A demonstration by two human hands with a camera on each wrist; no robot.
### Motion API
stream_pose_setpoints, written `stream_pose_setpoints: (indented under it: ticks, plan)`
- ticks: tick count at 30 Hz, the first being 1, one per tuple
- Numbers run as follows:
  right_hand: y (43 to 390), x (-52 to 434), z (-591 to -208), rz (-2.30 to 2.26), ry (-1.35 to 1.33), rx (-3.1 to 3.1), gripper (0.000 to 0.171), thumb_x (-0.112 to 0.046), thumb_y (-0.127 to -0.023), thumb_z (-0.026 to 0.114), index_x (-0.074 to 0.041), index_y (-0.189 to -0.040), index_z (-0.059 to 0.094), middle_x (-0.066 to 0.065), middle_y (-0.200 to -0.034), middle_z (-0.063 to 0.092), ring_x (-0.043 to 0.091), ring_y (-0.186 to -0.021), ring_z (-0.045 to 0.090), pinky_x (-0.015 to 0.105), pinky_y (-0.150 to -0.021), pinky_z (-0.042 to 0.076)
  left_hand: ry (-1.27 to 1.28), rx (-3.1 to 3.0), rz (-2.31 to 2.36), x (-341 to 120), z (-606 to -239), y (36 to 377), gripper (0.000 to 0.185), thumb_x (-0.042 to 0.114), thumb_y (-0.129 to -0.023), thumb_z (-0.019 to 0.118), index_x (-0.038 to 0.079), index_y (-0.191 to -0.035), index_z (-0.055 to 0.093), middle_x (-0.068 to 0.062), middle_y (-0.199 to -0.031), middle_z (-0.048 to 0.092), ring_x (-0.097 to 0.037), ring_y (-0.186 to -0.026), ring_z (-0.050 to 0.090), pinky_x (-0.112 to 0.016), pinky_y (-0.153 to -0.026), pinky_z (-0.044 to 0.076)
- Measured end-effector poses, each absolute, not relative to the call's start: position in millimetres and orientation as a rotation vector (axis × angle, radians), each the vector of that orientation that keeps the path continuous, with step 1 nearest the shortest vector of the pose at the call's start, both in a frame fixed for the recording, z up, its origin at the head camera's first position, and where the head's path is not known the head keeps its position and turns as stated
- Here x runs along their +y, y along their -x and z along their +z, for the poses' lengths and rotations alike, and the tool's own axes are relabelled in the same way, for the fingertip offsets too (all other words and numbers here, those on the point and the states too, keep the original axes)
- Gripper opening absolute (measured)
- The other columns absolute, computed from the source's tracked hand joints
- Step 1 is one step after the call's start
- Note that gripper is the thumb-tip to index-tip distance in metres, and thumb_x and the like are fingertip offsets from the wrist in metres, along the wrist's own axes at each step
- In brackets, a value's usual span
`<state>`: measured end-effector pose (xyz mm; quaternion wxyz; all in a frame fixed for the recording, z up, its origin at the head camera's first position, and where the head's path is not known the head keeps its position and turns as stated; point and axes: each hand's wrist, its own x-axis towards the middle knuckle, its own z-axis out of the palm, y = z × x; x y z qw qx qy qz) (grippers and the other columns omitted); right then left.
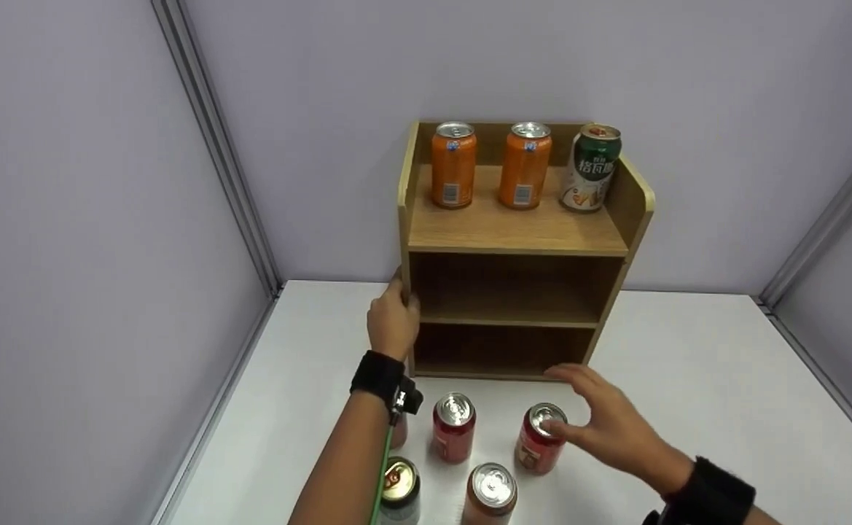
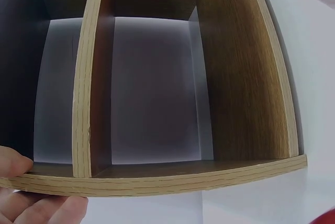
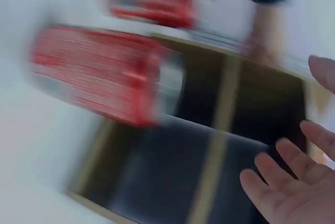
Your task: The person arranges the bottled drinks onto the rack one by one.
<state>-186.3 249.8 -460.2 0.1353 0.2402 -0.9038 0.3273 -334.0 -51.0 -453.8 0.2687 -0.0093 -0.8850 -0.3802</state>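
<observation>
My left hand grips the left side panel of a small wooden shelf. In the left wrist view the thumb lies inside the panel and the fingers lie outside it. My right hand is spread, thumb and fingers wide apart, in front of the shelf's lower right. Its thumb overlaps the top of a red can in the head view. In the blurred right wrist view that red can appears apart from the spread fingers. Nothing is in this hand.
Two orange cans and a green-and-white can stand on the shelf's top. Before it stand another red can, a can with a gold lid and a silver-lidded can. One more can is partly behind my left wrist.
</observation>
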Motion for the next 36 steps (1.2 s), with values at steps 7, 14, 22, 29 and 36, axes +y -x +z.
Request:
stream_pose_setpoints:
  ticks: [7,14,22,29,36]
  plan:
    - [178.3,248.4,-513.4,1.059,-0.527,-2.808,0.086,-0.038,-0.068,0.089,-0.014,-0.139,0.047,-0.001,-0.135,0.051,0.022,-0.122,0.050,0.047,-0.091,0.046,0.034,-2.388,-1.036,-52.5,-452.5,333.4,0.009,0.012,-0.092,0.064,0.003,-0.096,0.063,-0.011,-0.077,0.067,-0.024,-0.061,0.061,-0.042,-0.055,0.047]
    - [177.4,242.0,-533.8,1.123,-0.416,-2.801,0.090,-0.030,-0.066,0.091,-0.013,-0.141,0.044,0.001,-0.135,0.049,0.024,-0.123,0.049,0.049,-0.092,0.046,0.023,-2.376,-1.030,-54.3,-451.9,335.3,0.008,0.012,-0.091,0.064,0.005,-0.094,0.062,-0.011,-0.078,0.067,-0.026,-0.064,0.063,-0.044,-0.057,0.048]
    - [182.9,237.6,-543.2,1.033,-0.337,-2.777,0.082,-0.024,-0.064,0.092,-0.013,-0.134,0.050,0.001,-0.122,0.054,0.022,-0.112,0.057,0.046,-0.090,0.046,0.014,-2.404,-1.042,-52.9,-450.7,333.6,0.011,0.013,-0.091,0.065,0.004,-0.098,0.064,-0.013,-0.083,0.069,-0.029,-0.069,0.065,-0.045,-0.060,0.049]
    - [186.3,239.7,-538.7,1.013,-0.320,-2.744,0.072,-0.022,-0.061,0.092,-0.015,-0.123,0.056,-0.003,-0.110,0.055,0.020,-0.102,0.060,0.043,-0.083,0.048,0.031,-2.393,-1.046,-51.2,-448.9,333.5,0.010,0.011,-0.091,0.064,0.003,-0.097,0.063,-0.011,-0.078,0.068,-0.024,-0.063,0.062,-0.043,-0.057,0.048]
    - [190.8,238.4,-511.6,0.949,-0.346,-2.704,0.071,-0.021,-0.059,0.092,-0.014,-0.119,0.055,-0.001,-0.105,0.050,0.022,-0.096,0.061,0.041,-0.077,0.051,0.024,-2.407,-1.020,-51.9,-452.7,334.9,0.009,0.011,-0.091,0.064,0.004,-0.095,0.062,-0.012,-0.075,0.067,-0.024,-0.061,0.063,-0.042,-0.054,0.048]
